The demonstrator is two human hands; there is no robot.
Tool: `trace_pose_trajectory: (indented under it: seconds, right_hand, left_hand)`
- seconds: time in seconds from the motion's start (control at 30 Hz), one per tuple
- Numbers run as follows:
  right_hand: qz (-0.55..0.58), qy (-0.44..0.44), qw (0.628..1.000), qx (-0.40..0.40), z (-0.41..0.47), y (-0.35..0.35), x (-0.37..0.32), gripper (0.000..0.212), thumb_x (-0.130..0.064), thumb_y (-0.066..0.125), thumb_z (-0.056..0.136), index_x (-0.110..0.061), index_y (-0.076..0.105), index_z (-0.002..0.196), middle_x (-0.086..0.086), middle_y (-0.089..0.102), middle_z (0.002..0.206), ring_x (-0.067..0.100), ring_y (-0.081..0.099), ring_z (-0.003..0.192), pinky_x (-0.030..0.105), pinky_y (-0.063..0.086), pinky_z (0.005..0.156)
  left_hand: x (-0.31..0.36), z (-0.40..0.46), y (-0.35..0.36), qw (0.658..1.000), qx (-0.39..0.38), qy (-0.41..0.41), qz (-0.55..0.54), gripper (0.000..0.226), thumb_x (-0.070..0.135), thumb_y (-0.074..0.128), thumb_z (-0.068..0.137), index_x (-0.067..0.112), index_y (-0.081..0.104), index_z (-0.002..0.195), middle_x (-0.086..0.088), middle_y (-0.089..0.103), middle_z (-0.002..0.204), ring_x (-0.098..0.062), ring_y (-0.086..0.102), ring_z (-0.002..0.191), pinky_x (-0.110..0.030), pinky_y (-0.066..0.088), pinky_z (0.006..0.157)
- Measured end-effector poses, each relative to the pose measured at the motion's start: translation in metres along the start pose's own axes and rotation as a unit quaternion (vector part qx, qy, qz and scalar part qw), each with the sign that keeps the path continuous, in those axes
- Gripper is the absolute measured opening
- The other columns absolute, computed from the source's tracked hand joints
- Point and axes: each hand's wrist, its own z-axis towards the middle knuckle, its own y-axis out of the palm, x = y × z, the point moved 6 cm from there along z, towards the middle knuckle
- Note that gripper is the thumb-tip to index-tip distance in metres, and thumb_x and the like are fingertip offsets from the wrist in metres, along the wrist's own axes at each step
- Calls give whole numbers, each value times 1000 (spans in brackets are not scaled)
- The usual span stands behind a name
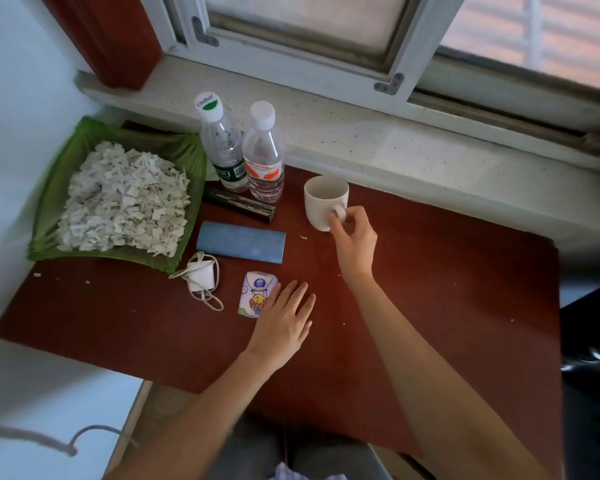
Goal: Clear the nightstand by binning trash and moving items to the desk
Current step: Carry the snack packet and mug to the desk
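A cream mug (321,199) stands upright on the dark red tabletop (447,289), and my right hand (352,239) pinches its handle. My left hand (284,317) lies flat with fingers spread, its edge touching a small tissue pack (255,294) printed with a cartoon. Left of the pack lies a white charger with its coiled cable (201,280). A blue-grey flat case (241,241) and a dark patterned box (238,204) lie further back. Two clear plastic bottles (222,147) (263,157) stand behind them.
A green tray (49,202) heaped with shredded paper fills the table's left back corner. A speckled window sill (395,140) and window frame run along the back. A few paper scraps dot the table. A black object (593,358) sits at the right edge.
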Motion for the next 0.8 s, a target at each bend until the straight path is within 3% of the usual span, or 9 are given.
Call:
trace_pose_trajectory:
  seconds: [0.37,0.8]
  right_hand:
    - [24,37,998,-49,-33,-1,18,13,-27,73,81,-16,73,88,-10,71,77,-3,64,73,9,45,67]
    - [7,40,997,-72,-30,10,23,14,-26,77,77,-17,74,87,-8,73,78,2,68,76,21,54,74]
  left_hand:
    - [-1,0,0,1000,1,3,7,43,34,56,87,15,56,127,-10,54,136,-27,50,126,-46,37,107]
    - [-1,0,0,1000,11,4,-4,44,33,61,85,14,58,125,-11,56,134,-27,52,124,-44,39,106]
